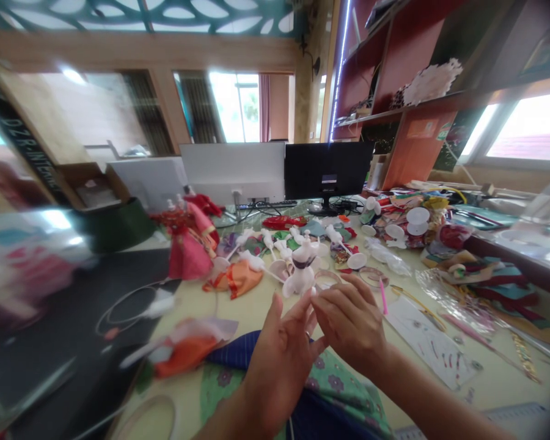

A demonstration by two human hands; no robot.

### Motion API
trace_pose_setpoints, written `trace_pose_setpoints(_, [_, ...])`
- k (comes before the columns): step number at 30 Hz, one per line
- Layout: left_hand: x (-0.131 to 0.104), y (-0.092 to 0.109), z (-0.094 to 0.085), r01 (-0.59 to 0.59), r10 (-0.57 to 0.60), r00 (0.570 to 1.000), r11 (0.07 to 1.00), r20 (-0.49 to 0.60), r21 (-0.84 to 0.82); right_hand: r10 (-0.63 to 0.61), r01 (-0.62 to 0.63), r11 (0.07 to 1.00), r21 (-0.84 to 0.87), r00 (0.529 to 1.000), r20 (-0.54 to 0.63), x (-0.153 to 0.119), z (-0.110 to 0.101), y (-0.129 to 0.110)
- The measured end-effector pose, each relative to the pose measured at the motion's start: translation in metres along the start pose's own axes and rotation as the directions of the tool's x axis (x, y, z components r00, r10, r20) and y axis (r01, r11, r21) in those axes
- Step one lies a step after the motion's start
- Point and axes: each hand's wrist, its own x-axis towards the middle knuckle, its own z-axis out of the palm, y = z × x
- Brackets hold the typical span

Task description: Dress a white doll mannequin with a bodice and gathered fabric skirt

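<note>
My left hand [282,342] is raised over the table, palm turned inward, its thumb apart and its fingers stretched toward the right hand. My right hand [351,321] has its fingers curled and pressed together at the left fingertips. A tiny pale spot shows where they meet; whether it is a held piece or a nail I cannot tell. Just beyond the fingertips stands a small white doll-sized dress form [300,266] with a dark band around it. Beneath the hands lie green flowered cloth [348,397] and dark blue fabric [238,349].
Doll dresses [187,247], an orange cloth piece [236,278] and several white stands crowd the table's middle. A pink pen-like stick [384,297], a white sheet [421,336] and a ruler [513,412] lie rightward. Two monitors [327,174] stand behind. The left side is blurred.
</note>
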Motion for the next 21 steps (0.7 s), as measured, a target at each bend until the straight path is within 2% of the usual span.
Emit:
trace_pose_setpoints(4, [0.002,-0.004,-0.007,-0.009,0.016,0.995,0.997,-0.102,0.071,0.041,-0.041,0.998,0.04,0.999,0.003,0.003,0.003,0.001])
trace_pose_setpoints(6, [0.002,-0.007,-0.01,-0.041,0.067,0.986,0.984,-0.15,0.172,0.143,-0.144,0.981,0.13,0.99,0.016,0.005,0.003,0.001])
trace_pose_setpoints(8, [0.001,-0.008,-0.013,-0.092,0.156,0.971,0.942,-0.179,0.322,0.275,-0.279,0.926,0.254,0.96,0.053,0.006,0.003,-0.001])
trace_pose_setpoints(10, [0.0,-0.008,-0.015,-0.13,0.253,0.949,0.86,-0.191,0.494,0.411,-0.431,0.825,0.365,0.901,0.136,0.008,0.0,-0.002])
trace_pose_setpoints(13, [-0.001,-0.006,-0.014,-0.14,0.341,0.927,0.7,-0.155,0.7,0.572,-0.655,0.598,0.461,0.752,0.327,0.01,-0.004,-0.004])
trace_pose_setpoints(15, [-0.001,-0.005,-0.011,-0.142,0.359,0.925,0.638,-0.129,0.757,0.622,-0.739,0.455,0.498,0.663,0.416,0.011,-0.006,-0.005])
trace_pose_setpoints(17, [-0.001,-0.005,-0.01,-0.145,0.363,0.923,0.634,-0.127,0.759,0.64,-0.767,0.354,0.535,0.616,0.46,0.011,-0.007,-0.005])
trace_pose_setpoints(21, [-0.002,-0.007,-0.009,-0.146,0.375,0.913,0.668,-0.159,0.73,0.641,-0.782,0.194,0.592,0.558,0.528,0.009,-0.007,-0.007])
